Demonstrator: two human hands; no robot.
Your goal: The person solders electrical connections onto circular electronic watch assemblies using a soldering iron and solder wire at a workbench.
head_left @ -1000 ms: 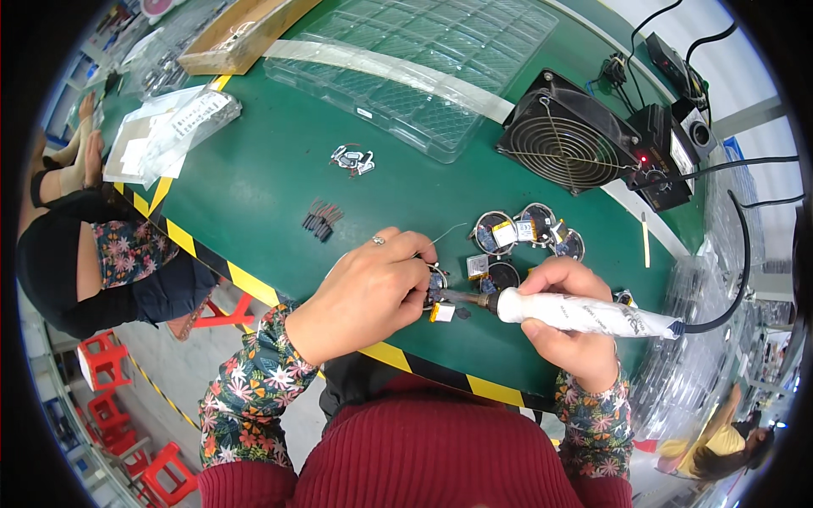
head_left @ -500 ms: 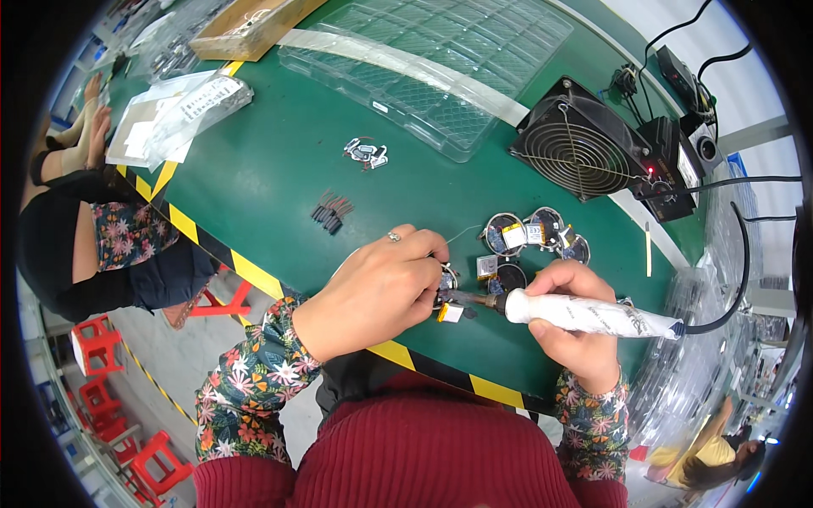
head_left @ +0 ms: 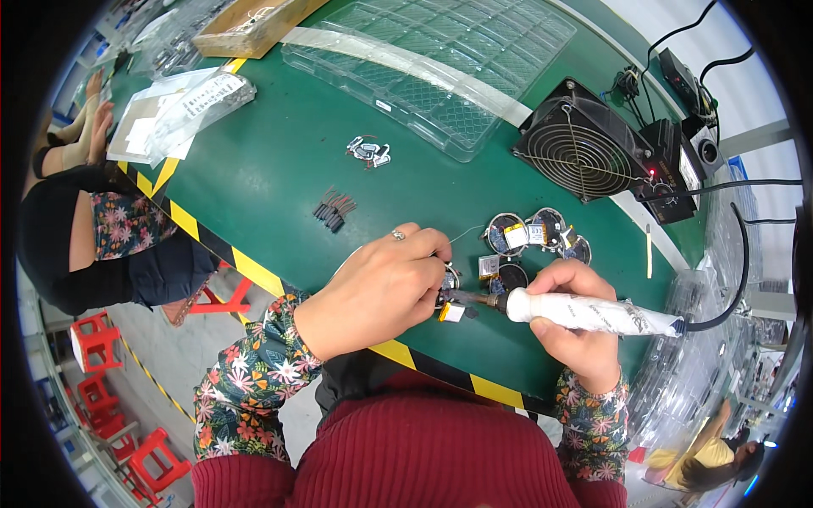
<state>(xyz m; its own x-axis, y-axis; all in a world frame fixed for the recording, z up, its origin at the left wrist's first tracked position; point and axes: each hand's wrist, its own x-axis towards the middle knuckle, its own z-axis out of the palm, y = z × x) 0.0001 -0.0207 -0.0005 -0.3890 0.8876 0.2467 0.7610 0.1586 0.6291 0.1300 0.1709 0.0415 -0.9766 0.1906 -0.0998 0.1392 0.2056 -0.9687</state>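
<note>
My right hand [head_left: 584,349] is wrapped round a soldering iron [head_left: 597,313] with a white-covered handle. Its tip points left, at a small round circuit module [head_left: 451,278] under my left fingers. My left hand [head_left: 373,288] is closed, pinching a thin solder wire [head_left: 466,232] whose end sticks out past the fingertips. My fingers partly hide the module, and the exact contact of tip and wire cannot be seen. A small silver battery [head_left: 453,312] with a yellow edge lies beside that module. Several similar round modules [head_left: 506,233] with batteries sit just beyond the iron.
A black fan [head_left: 584,144] stands at the far right, beside a black control box [head_left: 669,173]. Clear plastic trays [head_left: 423,76] lie at the back. Small white parts [head_left: 368,152] and dark wired components [head_left: 333,212] are left of centre. A co-worker's sleeve [head_left: 123,229] is at left.
The view has shifted very slightly. Both hands and the iron hold nearly the same place over the module.
</note>
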